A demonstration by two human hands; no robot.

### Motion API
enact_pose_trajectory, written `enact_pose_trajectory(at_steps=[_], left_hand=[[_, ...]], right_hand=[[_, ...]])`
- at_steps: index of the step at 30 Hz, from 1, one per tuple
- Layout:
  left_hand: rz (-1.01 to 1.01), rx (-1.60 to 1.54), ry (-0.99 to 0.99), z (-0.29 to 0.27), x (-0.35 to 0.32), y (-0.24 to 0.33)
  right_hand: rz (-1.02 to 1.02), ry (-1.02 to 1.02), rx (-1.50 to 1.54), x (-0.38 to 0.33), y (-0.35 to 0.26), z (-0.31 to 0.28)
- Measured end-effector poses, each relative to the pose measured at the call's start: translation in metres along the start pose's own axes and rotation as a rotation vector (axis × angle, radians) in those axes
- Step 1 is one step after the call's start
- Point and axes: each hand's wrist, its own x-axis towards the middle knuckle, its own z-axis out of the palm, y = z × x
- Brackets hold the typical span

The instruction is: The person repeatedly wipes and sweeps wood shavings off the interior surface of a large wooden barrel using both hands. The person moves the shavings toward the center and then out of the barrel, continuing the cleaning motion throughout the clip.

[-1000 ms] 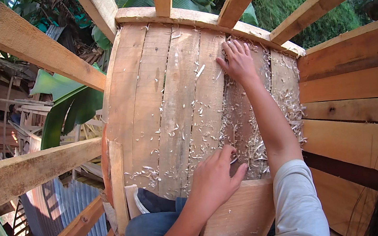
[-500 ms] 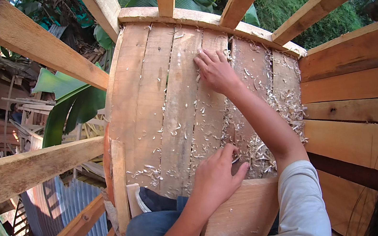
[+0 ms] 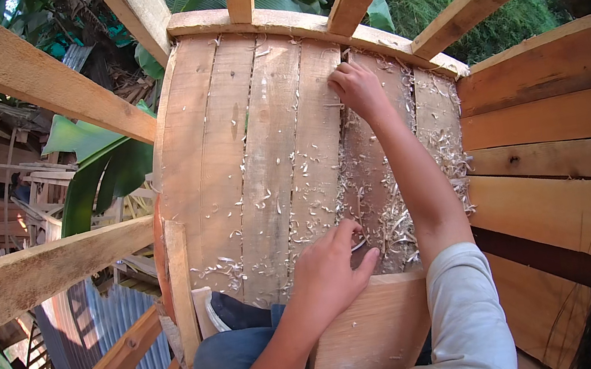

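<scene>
Two hands work a floor of rough wooden planks (image 3: 261, 151) strewn with wood shavings (image 3: 390, 209). Right hand (image 3: 356, 89) curls, fingertips pressed at a plank seam; left hand (image 3: 330, 270) lies spread among shavings. Shavings look light, brittle, easily swept; planks stiff, splintery.

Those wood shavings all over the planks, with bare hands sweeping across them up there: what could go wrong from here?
Three risks, as far as I can judge:
1. The right hand rubs bare over rough planks; a splinter seems likely.
2. Loose wood shavings under the left hand could let it slip while it props the body.
3. Open gaps between the beams show corrugated roofing far below, so a lost balance could mean a fall.
</scene>
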Motion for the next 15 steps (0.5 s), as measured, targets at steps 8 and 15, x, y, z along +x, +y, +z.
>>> enact_pose_trajectory(at_steps=[8, 15], left_hand=[[-0.011, 0.031, -0.007, -0.003, 0.0, -0.001], [-0.042, -0.05, -0.019, 0.0, 0.0, 0.0]], right_hand=[[0.632, -0.059, 0.089, 0.032, -0.009, -0.002], [0.547, -0.228, 0.014, 0.037, 0.004, -0.013]])
